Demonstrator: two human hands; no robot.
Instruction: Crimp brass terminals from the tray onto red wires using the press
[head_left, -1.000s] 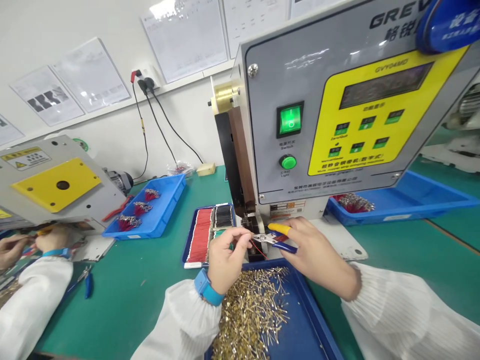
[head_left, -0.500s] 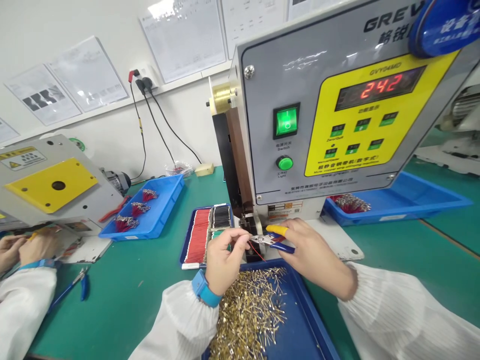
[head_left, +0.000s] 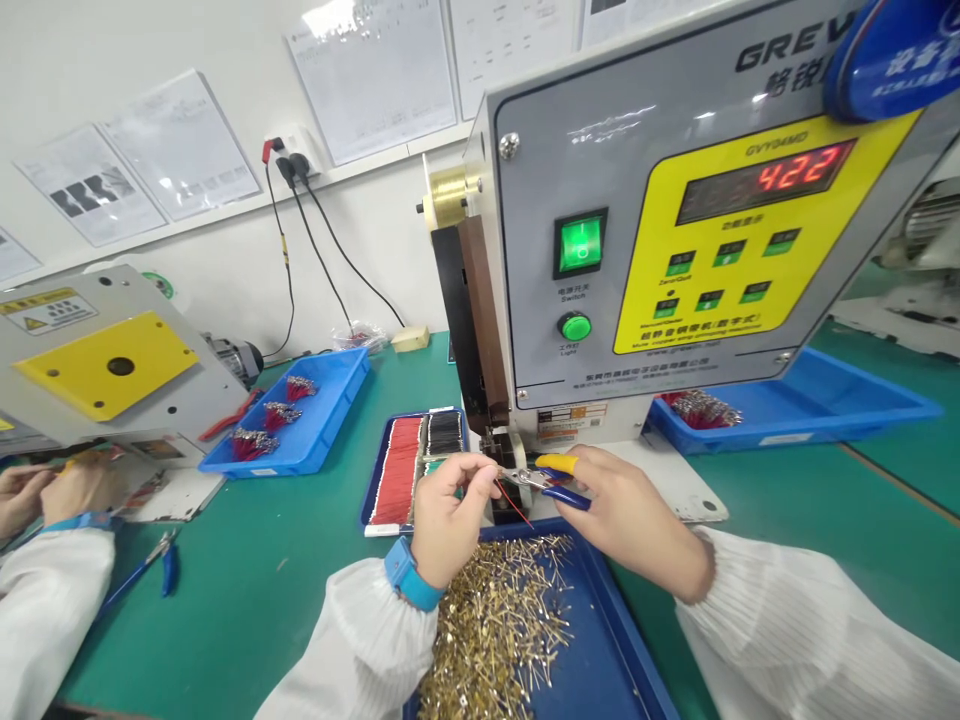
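Red wire (head_left: 514, 502) hangs from the fingertips of the left hand (head_left: 454, 512), in front of the base of a crimping machine (head_left: 581, 345), its loose end slanting down to the near right over the far edge of a dark blue tray (head_left: 611, 640). The left thumb and forefinger pinch it at its upper end, right by the tip of the pliers (head_left: 534, 480). How the jaws stand is too small to tell. The right hand (head_left: 630, 512) is closed around the blue handles, a yellow finger cot (head_left: 559, 463) on one finger, and the tool points left toward the other hand. A blue wristband (head_left: 414, 575) circles the left wrist.

Gold-coloured terminals (head_left: 487, 630) are heaped over the left part of the dark blue tray, nearest the person. Farther left, beside the machine, a sorting tray holds red wires (head_left: 397, 470) and black wires (head_left: 446, 435) in separate sections. The machine's digital display (head_left: 765, 182) reads 422, and its green power switch (head_left: 580, 243) is lit. At the far left, a light blue tray (head_left: 337, 410) bears three bundles of red-wired pieces; beyond the near-left blue-handled pliers (head_left: 170, 575), a co-worker's hands (head_left: 79, 490) are at another machine.
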